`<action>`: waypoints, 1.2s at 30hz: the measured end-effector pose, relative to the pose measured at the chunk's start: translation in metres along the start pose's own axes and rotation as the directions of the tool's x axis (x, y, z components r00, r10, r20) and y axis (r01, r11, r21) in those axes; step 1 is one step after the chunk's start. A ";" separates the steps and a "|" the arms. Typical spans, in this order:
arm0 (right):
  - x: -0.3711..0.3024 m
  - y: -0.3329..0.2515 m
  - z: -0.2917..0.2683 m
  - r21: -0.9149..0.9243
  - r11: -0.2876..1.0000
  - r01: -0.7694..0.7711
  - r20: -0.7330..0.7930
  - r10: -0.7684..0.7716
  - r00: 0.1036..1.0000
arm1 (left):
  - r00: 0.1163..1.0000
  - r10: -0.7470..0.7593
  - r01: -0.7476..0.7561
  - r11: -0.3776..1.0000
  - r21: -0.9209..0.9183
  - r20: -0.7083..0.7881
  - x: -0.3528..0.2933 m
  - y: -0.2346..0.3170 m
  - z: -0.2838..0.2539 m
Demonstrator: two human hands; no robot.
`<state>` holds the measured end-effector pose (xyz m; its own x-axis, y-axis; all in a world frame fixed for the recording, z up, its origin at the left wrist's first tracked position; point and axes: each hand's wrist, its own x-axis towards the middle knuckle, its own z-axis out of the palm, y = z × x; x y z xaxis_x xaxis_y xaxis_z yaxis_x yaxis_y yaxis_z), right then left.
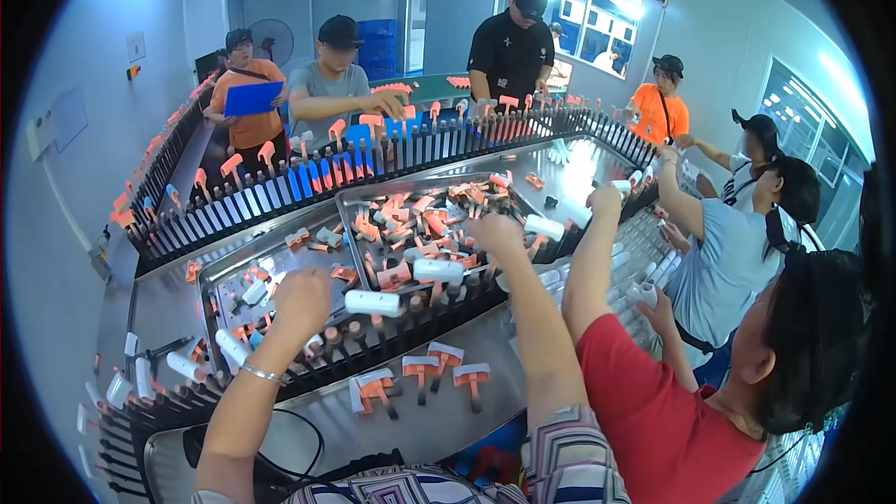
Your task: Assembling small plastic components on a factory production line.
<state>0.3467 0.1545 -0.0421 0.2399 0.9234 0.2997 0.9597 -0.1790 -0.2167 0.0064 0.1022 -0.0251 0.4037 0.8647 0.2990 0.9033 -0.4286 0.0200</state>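
Note:
My left hand (303,301), with a bracelet on its wrist, is closed with curled fingers above the near row of dark pegs (357,336). Its fingertips are hidden, so what they hold cannot be made out. White rounded parts (372,303) sit on pegs right beside it. My right hand (497,235) is closed too, over the same row farther right, near another white rounded part (439,270); its fingertips are also hidden. Below the pegs, several orange T-shaped pieces with white tops (421,367) lie on the metal table (336,420).
Beyond the pegs, metal trays (341,215) hold heaped orange and white pieces (401,233). The peg line loops round the table, with orange pieces on its far side (371,121). A co-worker in a red shirt (653,392) reaches in close on my right; other people stand around.

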 end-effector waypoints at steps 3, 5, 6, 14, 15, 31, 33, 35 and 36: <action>-0.005 0.001 0.006 0.137 0.988 0.066 0.184 -0.091 0.979 | 0.977 0.058 -0.077 0.993 -0.085 -0.204 0.007 0.018 -0.019; -0.014 -0.021 0.007 0.194 0.981 0.026 0.183 -0.063 0.981 | 0.923 0.132 -0.212 0.959 -0.191 -0.361 0.017 0.037 -0.028; -0.023 -0.029 0.004 0.202 0.979 0.018 0.176 -0.054 0.983 | 0.908 0.149 -0.252 0.941 -0.225 -0.392 0.024 0.051 -0.031; -0.039 -0.070 0.001 0.252 0.956 0.148 0.022 -0.159 0.987 | 0.980 0.061 -0.023 0.980 -0.196 0.189 0.046 0.096 0.000; -0.027 -0.056 0.009 0.169 0.957 0.235 -0.161 -0.209 0.965 | 0.982 0.110 -0.075 0.973 -0.218 0.151 0.041 0.089 0.001; 0.014 0.026 0.039 -0.201 0.893 0.403 0.039 -0.404 0.914 | 0.987 0.040 -0.074 0.973 -0.218 -0.155 0.018 0.051 -0.027; 0.003 0.004 0.037 -0.149 0.912 0.383 0.032 -0.383 0.923 | 0.967 0.108 -0.175 0.941 -0.290 -0.233 0.034 0.071 -0.030; -0.010 -0.003 0.032 -0.052 0.907 0.419 -0.067 -0.422 0.904 | 0.967 0.130 -0.200 0.919 -0.340 -0.218 0.051 0.102 -0.024; -0.011 -0.008 0.033 -0.066 0.917 0.392 -0.023 -0.395 0.919 | 0.953 0.170 -0.245 0.918 -0.311 -0.251 0.061 0.113 -0.012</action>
<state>0.3318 0.1575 -0.0745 -0.1548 0.9108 0.3826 0.9843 0.1757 -0.0198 0.1312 0.1031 0.0065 0.5017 0.6857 0.5274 0.6851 -0.6872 0.2417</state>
